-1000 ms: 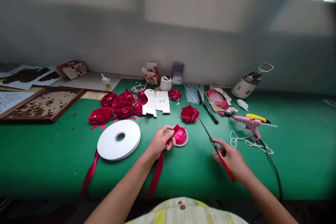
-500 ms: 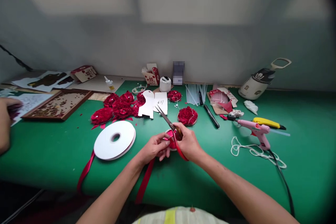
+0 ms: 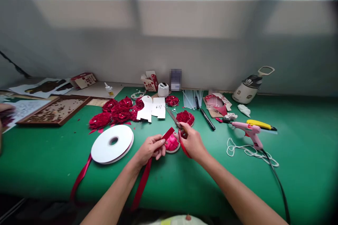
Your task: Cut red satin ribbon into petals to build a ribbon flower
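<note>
Between thumb and fingers, my left hand (image 3: 151, 148) pinches a dark red ribbon (image 3: 143, 186). Its short end sticks up to the right, and the long part hangs down over the table's front edge. My right hand (image 3: 194, 143) is closed round scissors (image 3: 174, 116) with red handles, the blades pointing up and left. On the table between both hands lies a round pinkish-red ribbon piece (image 3: 172, 143) with a pale rim, partly behind the ribbon end. The white ribbon spool (image 3: 101, 146) lies flat to the left, a red tail running off it.
Dark red ribbon flowers (image 3: 120, 110) cluster behind the spool; another flower (image 3: 185, 117) lies beyond the scissors. To the right are a black marker (image 3: 207, 119), a pink glue gun (image 3: 249, 132) with its cord, white string and a yellow cutter (image 3: 260, 124). A framed tray (image 3: 56, 110) and another person's hand are left.
My left hand has drawn back slightly left with the ribbon, so its end shows clear of the scissors. The round piece is more exposed. The camera view has tilted up.
</note>
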